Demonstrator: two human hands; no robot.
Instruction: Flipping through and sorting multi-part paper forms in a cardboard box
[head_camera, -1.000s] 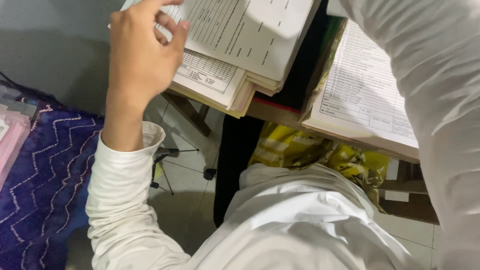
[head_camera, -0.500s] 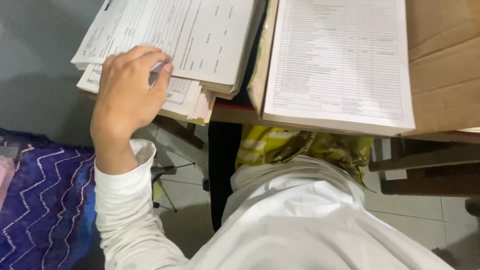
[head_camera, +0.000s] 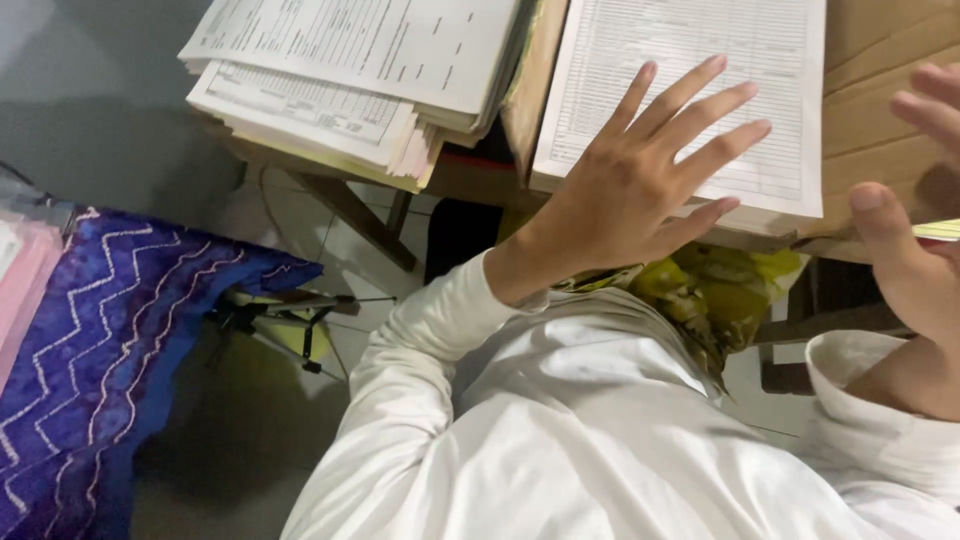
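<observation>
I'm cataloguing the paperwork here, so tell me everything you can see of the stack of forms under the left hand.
The stack of forms is a thick pile of white paper sheets, its top sheet printed with a fine ruled table. It lies flat on the wooden desk, beside brown cardboard on one side and another paper pile on the other. The left hand, fingers spread, lies over its near edge.

Open gap between paper stack (head_camera: 350, 70) and ruled sheet pile (head_camera: 700, 90).

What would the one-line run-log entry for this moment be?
left hand: open, fingers spread over white printed form stack | right hand: open, near brown cardboard sheet | second paper stack: untouched on wooden desk
</observation>
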